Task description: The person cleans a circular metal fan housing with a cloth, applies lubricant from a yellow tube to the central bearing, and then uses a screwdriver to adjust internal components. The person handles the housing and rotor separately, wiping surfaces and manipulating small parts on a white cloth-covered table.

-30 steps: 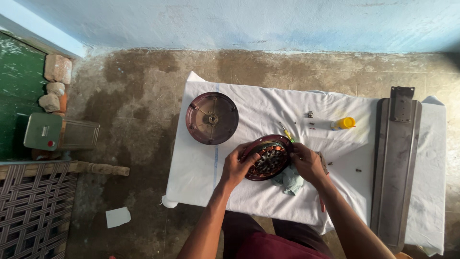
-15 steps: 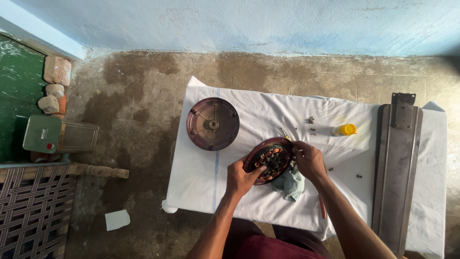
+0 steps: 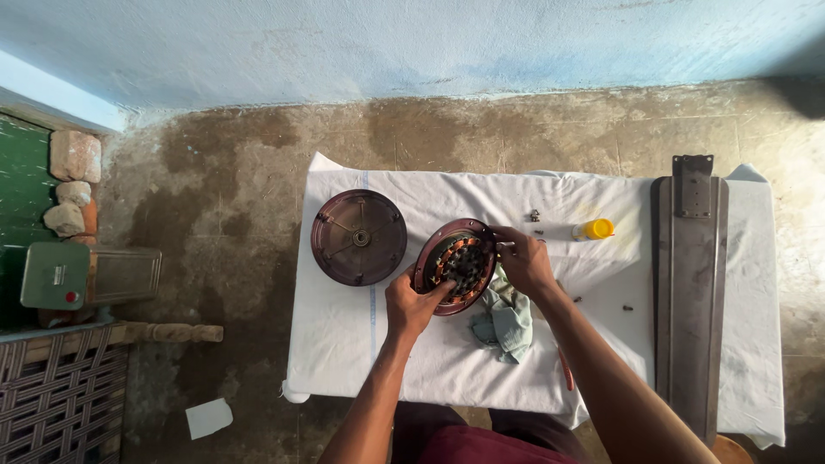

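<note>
A round motor housing with copper windings (image 3: pixel 457 262) stands tilted on its edge on the white cloth (image 3: pixel 412 352). My left hand (image 3: pixel 414 302) grips its lower left rim, fingers reaching into the winding side. My right hand (image 3: pixel 522 259) holds its upper right rim. To the left of it lies a round dark brown motor cover (image 3: pixel 358 237), flat, hollow side up.
A pale green rag (image 3: pixel 507 318) lies under my right wrist. A yellow-capped bottle (image 3: pixel 593 229) and small screws (image 3: pixel 534 216) sit beyond it. Long metal fan blades (image 3: pixel 690 283) lie along the right. A red-handled tool (image 3: pixel 565 371) shows beside my right forearm. Stained concrete floor surrounds the cloth.
The winding housing has been tipped up from lying flat to standing on its rim. My left hand slid lower along its edge; the right hand stayed on the far rim.
</note>
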